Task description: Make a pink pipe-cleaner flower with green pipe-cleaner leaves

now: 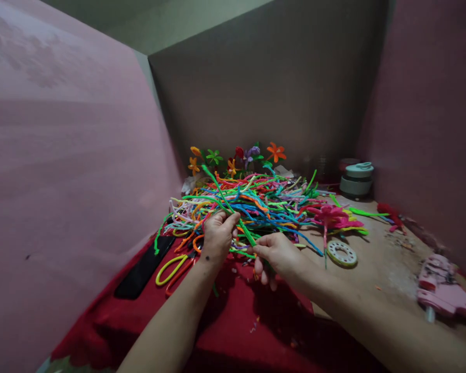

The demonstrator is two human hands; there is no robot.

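Pinching down at the middle of the worktop, your left hand (pixel 219 233) is nearly closed, thumb and fingertips gripping a bundle of bright green, fuzzy, wire-like stems (pixel 247 232). And here's your right hand (pixel 275 253) on the lower end of the same bundle, thumb against forefinger, the other fingers loosely curled underneath. The green stems run on a slant between your 2 hands, their free tips pointing up and away toward the back left corner, over the near side of a big tangled heap of multicoloured fuzzy stems (pixel 264 199).

Down by the left edge you have a flat black rectangular slab (pixel 143 269), lying lengthwise on the dark red cloth (pixel 233 331). Just beside it, nearer your left forearm, sit a yellow scissor handle loop (pixel 172 271) and an orange-red handle loop (pixel 178 278); whether they make 1 pair, you can't tell from here.

Over on the right, a brown board (pixel 376 280) carries a hot-pink fuzzy flower (pixel 330 215) touching the heap, with a pale round reel pierced with holes (pixel 342 254) just beside its stem. A pink plastic glue gun (pixel 438 285) lies out by the right edge. Up in the back right corner stands a teal-lidded round jar (pixel 356 178), and along the back edge rise finished fuzzy flowers, an orange star-shaped flower (pixel 276 151) among them.
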